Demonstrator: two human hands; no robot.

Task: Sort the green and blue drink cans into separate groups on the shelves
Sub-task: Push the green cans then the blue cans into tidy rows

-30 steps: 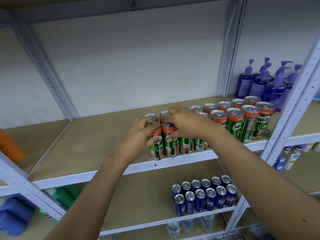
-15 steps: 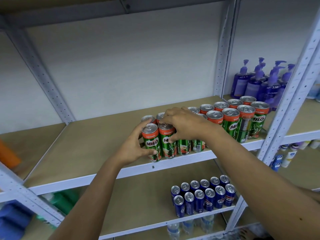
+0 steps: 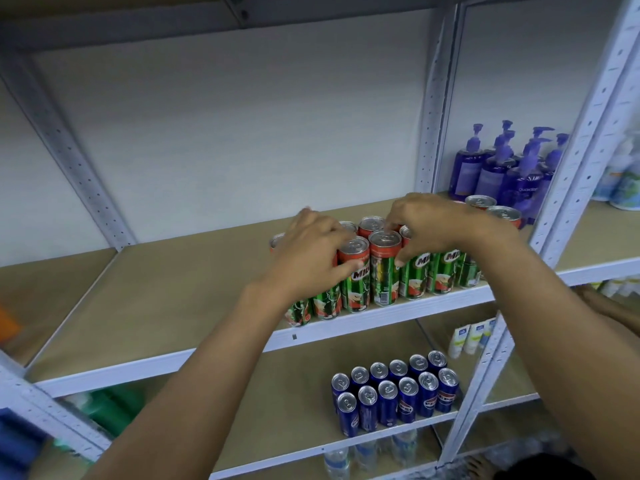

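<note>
Green Milo cans (image 3: 384, 271) stand in two rows at the front edge of the upper shelf (image 3: 156, 306). My left hand (image 3: 308, 258) wraps over the cans at the left end of the group, with its thumb on the front of one can. My right hand (image 3: 436, 226) curls over the can tops in the middle of the group, its thumb down the side of a front can. Blue cans (image 3: 398, 396) stand in two rows on the lower shelf (image 3: 294, 410), directly below and apart from the green ones.
Purple pump bottles (image 3: 502, 174) stand behind the right end of the green cans. A white upright post (image 3: 581, 150) bounds the bay on the right. White tubes (image 3: 471, 337) sit at right on the lower level, and water bottles (image 3: 367, 459) stand beneath the blue cans.
My left hand rose from cupping the end can's side to lying over the left-end cans. My right hand slid to the right along the can tops.
</note>
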